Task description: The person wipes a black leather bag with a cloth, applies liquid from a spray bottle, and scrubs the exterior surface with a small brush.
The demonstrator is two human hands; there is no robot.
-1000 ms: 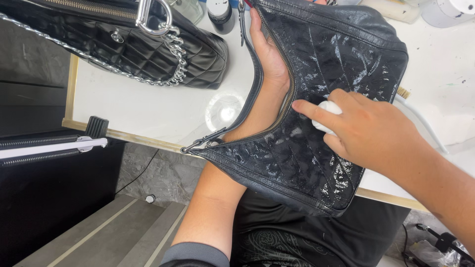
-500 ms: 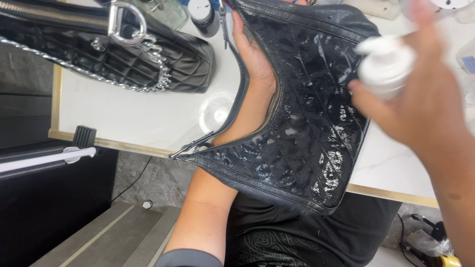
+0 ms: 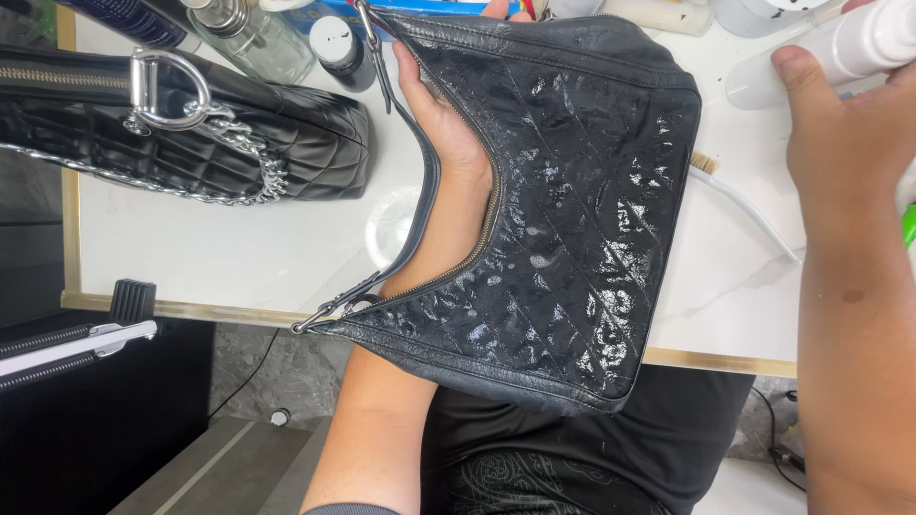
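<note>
Bag (image 3: 572,219) propped from inside by left hand (image 3: 448,133), fingers hidden, grip unclear, keeping wet quilted face taut; right hand (image 3: 849,133) closed round white bottle (image 3: 859,43), clear of surface (image 3: 248,257).

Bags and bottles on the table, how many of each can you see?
Black bags: 2, quilted shoulder bag and chain bag
Bottles: 3, clear glass bottle, small dark bottle, white bottle
Total: 5

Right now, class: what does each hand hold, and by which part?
Left hand is inside the black bag, holding it up from within. Right hand grips a white bottle by its body.
</note>
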